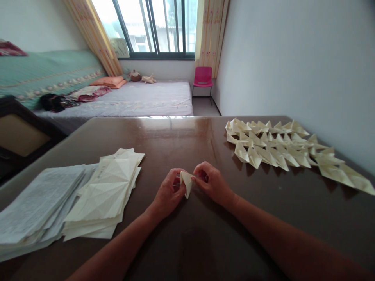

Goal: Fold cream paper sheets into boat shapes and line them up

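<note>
A folded paper [187, 183] is pinched by left hand [169, 191] and right hand [215, 185]; creased sheets [107, 189] are stacked at left.

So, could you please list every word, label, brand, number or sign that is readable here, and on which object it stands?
No text can be read for certain.
Stack of printed sheets: dense print, too small and blurred.
Top creased sheet: a few dark characters near its left edge, too blurred.
Folded paper piece: no writing visible.
</note>
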Demonstrator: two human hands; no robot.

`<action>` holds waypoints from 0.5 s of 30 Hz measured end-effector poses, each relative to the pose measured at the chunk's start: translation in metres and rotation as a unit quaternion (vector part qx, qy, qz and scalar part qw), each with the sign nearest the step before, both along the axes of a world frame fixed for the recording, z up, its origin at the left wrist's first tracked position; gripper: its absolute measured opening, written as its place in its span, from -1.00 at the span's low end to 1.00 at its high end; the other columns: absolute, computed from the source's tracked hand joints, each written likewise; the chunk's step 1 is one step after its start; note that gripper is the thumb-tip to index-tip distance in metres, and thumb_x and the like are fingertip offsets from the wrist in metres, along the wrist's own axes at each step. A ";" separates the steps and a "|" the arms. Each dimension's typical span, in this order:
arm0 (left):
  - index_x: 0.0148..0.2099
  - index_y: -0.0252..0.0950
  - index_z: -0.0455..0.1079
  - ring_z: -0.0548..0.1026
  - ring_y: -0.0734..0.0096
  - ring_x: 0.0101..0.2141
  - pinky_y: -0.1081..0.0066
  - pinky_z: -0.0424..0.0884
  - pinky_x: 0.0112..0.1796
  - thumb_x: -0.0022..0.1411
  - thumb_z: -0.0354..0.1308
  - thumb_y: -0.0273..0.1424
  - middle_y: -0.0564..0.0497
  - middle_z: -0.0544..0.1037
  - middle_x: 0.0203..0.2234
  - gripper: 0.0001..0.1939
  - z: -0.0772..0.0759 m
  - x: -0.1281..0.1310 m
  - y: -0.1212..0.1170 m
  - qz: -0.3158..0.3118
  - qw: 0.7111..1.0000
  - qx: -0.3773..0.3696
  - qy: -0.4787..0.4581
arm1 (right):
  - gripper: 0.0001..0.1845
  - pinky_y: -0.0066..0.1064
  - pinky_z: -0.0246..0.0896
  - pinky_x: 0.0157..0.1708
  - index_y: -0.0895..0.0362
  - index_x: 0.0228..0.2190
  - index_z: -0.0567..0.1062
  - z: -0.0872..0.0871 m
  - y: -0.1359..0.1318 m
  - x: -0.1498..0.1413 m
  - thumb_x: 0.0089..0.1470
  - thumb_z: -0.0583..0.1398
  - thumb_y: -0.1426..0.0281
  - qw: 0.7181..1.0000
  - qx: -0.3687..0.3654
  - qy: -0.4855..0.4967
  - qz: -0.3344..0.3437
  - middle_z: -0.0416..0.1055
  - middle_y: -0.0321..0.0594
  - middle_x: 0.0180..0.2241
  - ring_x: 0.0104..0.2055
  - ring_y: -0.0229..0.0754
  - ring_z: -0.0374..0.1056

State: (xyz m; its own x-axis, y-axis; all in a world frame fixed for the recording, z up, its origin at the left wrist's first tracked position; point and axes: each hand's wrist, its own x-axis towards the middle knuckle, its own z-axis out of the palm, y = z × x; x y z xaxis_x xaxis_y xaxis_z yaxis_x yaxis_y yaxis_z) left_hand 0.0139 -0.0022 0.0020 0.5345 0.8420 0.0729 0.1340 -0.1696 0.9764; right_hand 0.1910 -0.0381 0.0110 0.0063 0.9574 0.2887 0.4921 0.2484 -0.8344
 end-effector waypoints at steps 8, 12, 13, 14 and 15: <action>-0.08 -0.22 0.24 0.42 0.44 -0.23 0.44 0.42 -0.25 0.26 0.00 -0.44 -0.03 0.28 -0.12 -0.82 -0.002 -0.001 -0.004 0.017 0.970 0.204 0.134 | -0.81 -0.46 0.16 -0.41 0.08 -0.27 0.28 -0.003 -0.010 -0.013 0.06 0.17 0.33 0.996 -0.015 -0.085 0.020 0.31 -0.31 -0.37 -0.45 -0.31 0.26; -0.08 -0.20 0.22 0.42 0.44 -0.27 0.43 0.40 -0.27 0.25 -0.02 -0.46 0.00 0.31 -0.16 -0.82 -0.002 0.003 -0.006 0.017 0.953 0.244 0.180 | -0.77 -0.44 0.15 -0.34 0.08 -0.23 0.26 -0.010 -0.009 -0.010 0.00 0.12 0.47 0.992 0.022 -0.128 0.009 0.29 -0.29 -0.34 -0.36 -0.26 0.26; -0.09 -0.20 0.22 0.41 0.42 -0.27 0.42 0.39 -0.26 0.23 -0.01 -0.47 0.01 0.33 -0.17 -0.81 -0.002 0.004 -0.006 0.021 0.945 0.260 0.199 | -0.75 -0.45 0.14 -0.35 0.08 -0.24 0.25 -0.011 -0.007 -0.009 -0.02 0.11 0.50 0.992 0.027 -0.123 0.009 0.28 -0.29 -0.34 -0.36 -0.26 0.25; -0.10 -0.20 0.21 0.41 0.40 -0.26 0.40 0.38 -0.25 0.22 0.00 -0.47 0.01 0.34 -0.19 -0.81 -0.002 0.005 -0.005 0.028 0.936 0.275 0.217 | -0.73 -0.45 0.14 -0.35 0.08 -0.25 0.24 -0.013 -0.006 -0.007 -0.05 0.10 0.53 0.992 0.033 -0.120 0.009 0.27 -0.29 -0.34 -0.36 -0.26 0.24; -0.11 -0.20 0.21 0.40 0.38 -0.25 0.39 0.37 -0.24 0.20 0.00 -0.48 0.02 0.35 -0.20 -0.81 -0.001 0.005 -0.005 0.035 0.928 0.288 0.233 | -0.72 -0.45 0.14 -0.34 0.09 -0.26 0.24 -0.014 -0.004 -0.005 -0.07 0.09 0.56 0.992 0.040 -0.122 0.010 0.26 -0.28 -0.34 -0.36 -0.25 0.23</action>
State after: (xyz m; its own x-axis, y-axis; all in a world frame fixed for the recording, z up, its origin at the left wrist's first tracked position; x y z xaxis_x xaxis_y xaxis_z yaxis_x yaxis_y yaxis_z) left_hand 0.0190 -0.0068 0.0009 0.5663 0.7691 0.2962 0.5491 -0.6201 0.5603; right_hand 0.1856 -0.0426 -0.0031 -0.0921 0.9302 0.3552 0.6705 0.3217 -0.6686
